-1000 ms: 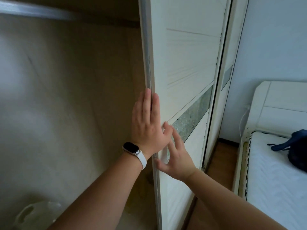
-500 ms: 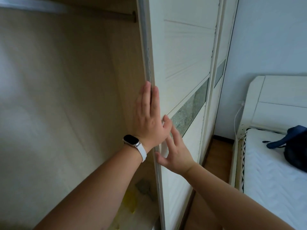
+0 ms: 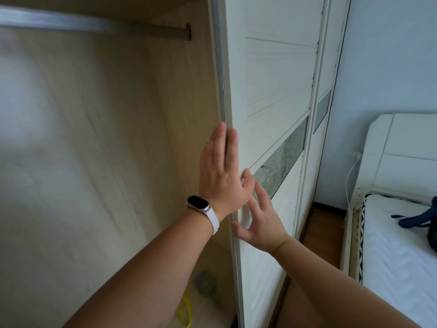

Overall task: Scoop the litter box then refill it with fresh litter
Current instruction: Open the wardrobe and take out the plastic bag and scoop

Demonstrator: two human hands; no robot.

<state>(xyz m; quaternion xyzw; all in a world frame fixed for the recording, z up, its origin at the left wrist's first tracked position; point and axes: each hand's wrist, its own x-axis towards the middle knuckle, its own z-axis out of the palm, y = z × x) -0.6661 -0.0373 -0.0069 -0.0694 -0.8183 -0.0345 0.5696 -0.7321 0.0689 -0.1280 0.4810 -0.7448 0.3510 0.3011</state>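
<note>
No litter box, scoop or litter shows in the head view. My left hand (image 3: 221, 171), with a watch on a white strap at the wrist, presses flat with straight fingers against the left edge of a white sliding wardrobe door (image 3: 279, 95). My right hand (image 3: 261, 221) lies just below it, fingers spread on the door's front face near its frosted glass strip (image 3: 281, 159). Neither hand holds anything.
The open wardrobe interior (image 3: 94, 150) has a beige back wall and a hanging rail (image 3: 151, 30) at the top. Something yellow (image 3: 185, 308) and a grey item lie on its floor. A white bed (image 3: 402, 245) with a dark blue bag (image 3: 425, 216) stands at the right, past a wood floor strip.
The door's left edge has slid to the right with both hands on it, showing more of the wardrobe inside. The rail's end and the yellow thing on the floor have come into sight.
</note>
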